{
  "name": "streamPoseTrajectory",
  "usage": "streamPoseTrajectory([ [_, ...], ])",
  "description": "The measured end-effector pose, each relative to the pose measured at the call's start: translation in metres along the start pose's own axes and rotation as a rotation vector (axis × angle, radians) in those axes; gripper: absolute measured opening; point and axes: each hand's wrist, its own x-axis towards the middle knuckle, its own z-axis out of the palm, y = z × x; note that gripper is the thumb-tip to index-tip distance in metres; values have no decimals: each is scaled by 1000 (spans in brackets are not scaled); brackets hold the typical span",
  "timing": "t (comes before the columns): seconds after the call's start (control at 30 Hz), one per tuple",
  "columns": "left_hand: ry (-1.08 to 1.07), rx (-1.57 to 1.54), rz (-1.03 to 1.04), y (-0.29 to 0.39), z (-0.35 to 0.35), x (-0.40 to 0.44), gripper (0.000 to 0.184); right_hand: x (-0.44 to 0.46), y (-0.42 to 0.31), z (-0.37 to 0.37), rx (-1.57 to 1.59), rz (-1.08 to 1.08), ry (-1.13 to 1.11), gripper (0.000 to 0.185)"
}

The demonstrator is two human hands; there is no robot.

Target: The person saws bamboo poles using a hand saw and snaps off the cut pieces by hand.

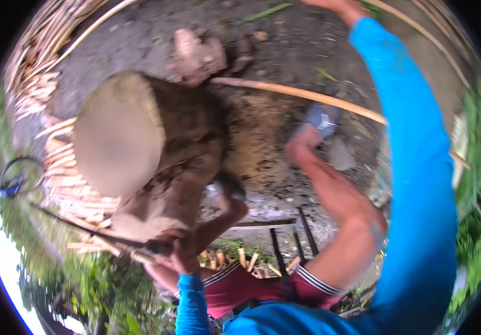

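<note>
My left hand [178,254] is closed around the dark handle of a long knife like a machete [92,231]. Its dark, narrow blade points to the left, past the near side of a tree stump. The big stump [154,100] stands between that hand and the bare ground, its pale top smeared in the view. My right arm, in a blue sleeve, reaches far forward. At the top edge my right hand [338,5] is partly cut off, so its fingers and anything in them do not show. A long peeled stick [307,96] lies across the ground and passes behind that sleeve.
Split wood pieces [78,181] are heaped left of the stump, with long strips [50,33] behind. A pinkish lump [196,56] sits beyond the stump. My sandalled feet rest on dirt, and a dark-barred frame [285,240] stands between my legs. Green plants border both sides.
</note>
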Motion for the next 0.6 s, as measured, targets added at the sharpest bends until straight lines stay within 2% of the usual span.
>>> streamPoseTrajectory([
  [0.03,158,-369,-208,-16,-2,-18,36,14,2,1,-91,93,-104,58],
  [0.07,38,-1,130,88,62,-18,31,19,4,0,-60,166,-165,61],
  [0.1,12,-42,181,97,70,-17,25,29,15,9,-19,221,-244,68],
  [0.13,-16,-84,232,105,80,-14,22,25,26,26,-68,166,-140,78],
  [0.2,-35,-119,256,101,80,-12,22,23,17,40,-143,105,-154,82],
  [0.33,-1,-181,148,97,80,-13,19,32,22,77,-148,5,-278,44],
  [0.4,26,-18,243,79,67,-12,15,0,6,87,-3,49,-267,46],
  [0.47,35,12,250,74,65,-12,15,-18,-21,59,67,170,-310,45],
  [0.53,-38,-227,274,96,84,-8,15,-35,-34,29,133,157,-305,42],
  [0.6,66,84,374,77,76,-7,15,-56,-41,-7,159,122,-251,40],
])
